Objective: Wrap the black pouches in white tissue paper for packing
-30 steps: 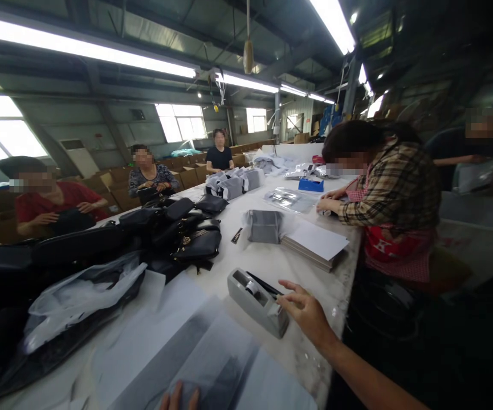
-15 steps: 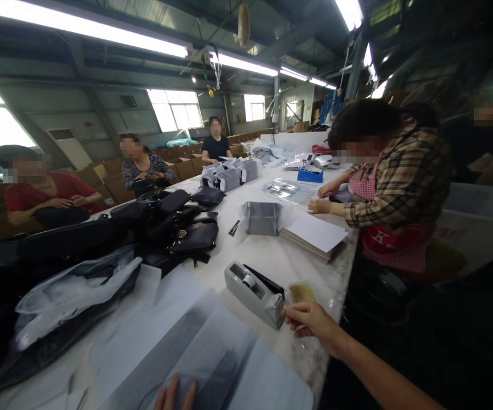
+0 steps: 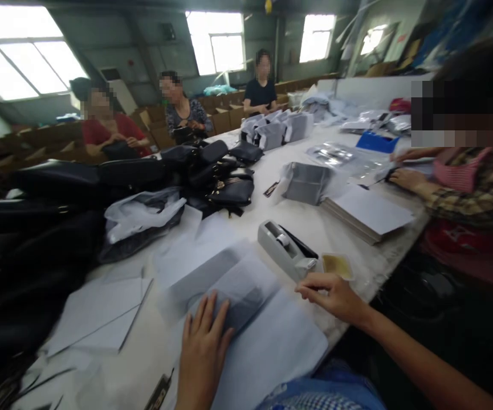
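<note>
My left hand [image 3: 206, 336] lies flat with fingers spread on a dark, flat item wrapped in thin whitish tissue paper [image 3: 241, 279]. Part of the wrapped item is under the palm. White paper [image 3: 272, 347] spreads out beneath it. My right hand [image 3: 335, 296] is closed in a pinch, thumb against forefinger, just in front of the grey tape dispenser [image 3: 284, 250]. Whatever sits between those fingertips is too small or clear to make out. Beside the dispenser, close to the right hand, is a small clear tray with something yellowish [image 3: 335, 266].
Black bags [image 3: 143, 173] are heaped along the left. White boards [image 3: 101, 313] lie near my left; another stack of boards [image 3: 370, 210] stands right, by a wrapped package [image 3: 308, 182]. A co-worker's hand [image 3: 408, 177] works at the right edge; several people sit across the table.
The view has tilted down and turned left. My right hand has come slightly away from the tape dispenser's front end, still pinched. More of my left hand shows on the tissue paper.
</note>
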A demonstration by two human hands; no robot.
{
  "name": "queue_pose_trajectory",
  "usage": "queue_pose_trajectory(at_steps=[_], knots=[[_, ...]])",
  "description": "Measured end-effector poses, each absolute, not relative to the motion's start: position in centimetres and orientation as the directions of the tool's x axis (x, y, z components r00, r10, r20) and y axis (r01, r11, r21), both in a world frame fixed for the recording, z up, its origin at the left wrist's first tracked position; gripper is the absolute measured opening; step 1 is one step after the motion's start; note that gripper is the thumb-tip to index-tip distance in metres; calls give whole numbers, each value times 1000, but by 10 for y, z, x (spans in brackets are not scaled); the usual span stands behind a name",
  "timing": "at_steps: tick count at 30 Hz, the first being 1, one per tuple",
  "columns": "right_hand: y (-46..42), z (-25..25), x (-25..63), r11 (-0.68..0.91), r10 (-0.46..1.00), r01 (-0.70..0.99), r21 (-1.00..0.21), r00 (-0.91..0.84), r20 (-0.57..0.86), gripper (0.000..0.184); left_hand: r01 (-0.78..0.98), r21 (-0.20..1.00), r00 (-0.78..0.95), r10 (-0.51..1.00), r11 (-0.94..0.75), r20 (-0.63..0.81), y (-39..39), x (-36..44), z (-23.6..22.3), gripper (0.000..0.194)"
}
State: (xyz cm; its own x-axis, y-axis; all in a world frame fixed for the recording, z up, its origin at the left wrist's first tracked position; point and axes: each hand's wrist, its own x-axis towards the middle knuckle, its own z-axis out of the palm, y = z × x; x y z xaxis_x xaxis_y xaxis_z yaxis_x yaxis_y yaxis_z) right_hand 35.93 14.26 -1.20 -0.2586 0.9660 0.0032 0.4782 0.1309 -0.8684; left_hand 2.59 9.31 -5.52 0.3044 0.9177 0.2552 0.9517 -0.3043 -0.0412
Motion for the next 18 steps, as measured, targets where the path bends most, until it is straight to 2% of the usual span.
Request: queue_pose_trajectory(at_steps=[4, 7, 10, 12, 15, 18], knots=[[186, 23, 314, 413, 759, 426, -805, -649, 46, 30, 960, 6, 275, 945, -281, 179, 92, 31, -44, 48], [229, 27, 272, 582, 558, 346, -736, -828, 53, 28, 965, 32, 252, 951, -262, 177, 92, 32, -45, 50], [268, 21, 232, 756, 386, 290, -586, -922, 41, 21, 967, 47, 237, 953, -250, 190, 92, 32, -48, 51], [287, 17, 209, 840, 302, 282, -463, -953, -33, 16, 967, 47, 235, 951, -249, 199, 92, 32, -49, 50], [303, 14, 184, 904, 232, 273, -329, -960, -158, 12, 968, 38, 236, 949, -249, 210, 93, 34, -50, 50], [307, 14, 172, 926, 219, 262, -273, -959, -178, 14, 970, 0, 239, 946, -245, 220, 94, 35, -49, 51]])
